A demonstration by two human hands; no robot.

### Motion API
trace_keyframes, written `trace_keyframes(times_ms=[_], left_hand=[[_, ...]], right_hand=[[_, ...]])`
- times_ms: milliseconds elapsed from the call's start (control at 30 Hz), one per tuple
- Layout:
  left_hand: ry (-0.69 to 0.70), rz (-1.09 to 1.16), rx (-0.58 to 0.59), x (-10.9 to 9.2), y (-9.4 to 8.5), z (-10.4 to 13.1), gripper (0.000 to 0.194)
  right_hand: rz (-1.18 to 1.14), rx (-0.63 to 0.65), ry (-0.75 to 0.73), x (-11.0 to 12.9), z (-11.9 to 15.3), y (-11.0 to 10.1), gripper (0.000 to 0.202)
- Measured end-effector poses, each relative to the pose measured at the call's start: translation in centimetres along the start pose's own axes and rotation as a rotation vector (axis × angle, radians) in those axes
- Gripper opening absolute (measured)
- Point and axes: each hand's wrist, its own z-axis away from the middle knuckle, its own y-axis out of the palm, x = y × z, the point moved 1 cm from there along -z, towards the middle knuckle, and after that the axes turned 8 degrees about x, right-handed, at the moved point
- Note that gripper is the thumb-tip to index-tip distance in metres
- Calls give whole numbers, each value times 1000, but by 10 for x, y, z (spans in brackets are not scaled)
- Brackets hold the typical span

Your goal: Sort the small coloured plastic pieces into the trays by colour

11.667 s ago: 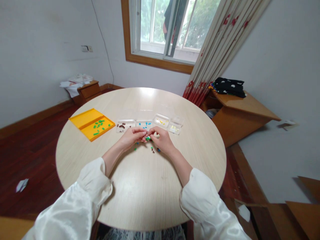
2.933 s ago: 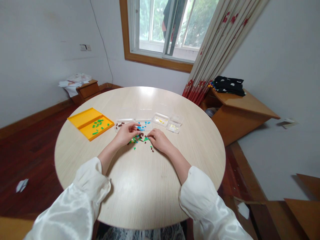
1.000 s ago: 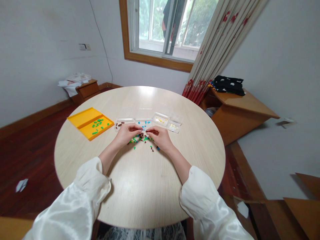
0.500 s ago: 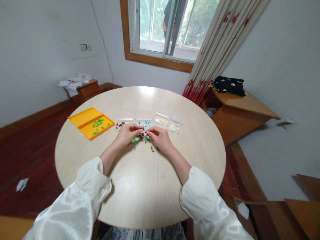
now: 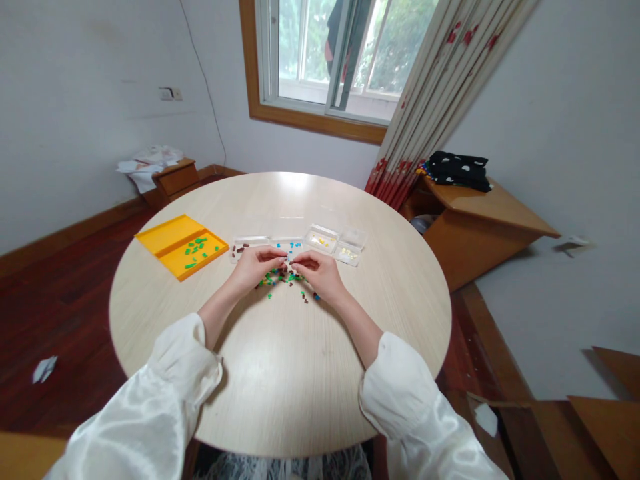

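Note:
My left hand (image 5: 257,268) is closed in a pinch over a loose pile of small plastic bricks (image 5: 284,275) in brown, green and blue. Facing it, my right hand (image 5: 320,272) is pinched too, its fingertips a short way from the left ones. Whatever lies between the fingers of either hand is too small to name. Behind my hands stand clear plastic boxes: one with brown pieces (image 5: 241,248) at the left, blue pieces (image 5: 295,245) in the middle, and a clear box (image 5: 321,238) with yellow pieces at the right.
An open yellow case (image 5: 170,248) with green pieces lies at the left of the round table (image 5: 280,373). Another clear box (image 5: 349,253) holds pale pieces. Beyond the table are a wooden cabinet (image 5: 480,227) at the right and a window with a curtain (image 5: 425,87).
Both hands stay over the pile, their fingertips shifting only slightly. The dark piece seen at my left fingertips before is harder to make out now. The boxes have not moved.

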Motion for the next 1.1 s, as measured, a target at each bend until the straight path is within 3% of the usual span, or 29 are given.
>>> trace_keyframes(times_ms=[600,1100], left_hand=[[64,-53,14,-4,4,1,31],[107,-80,34,-1,5,0,27]], right_hand=[[-18,-55,-65,-1,-2,1,8],[-138,-83,17,-1,-3,3,16]])
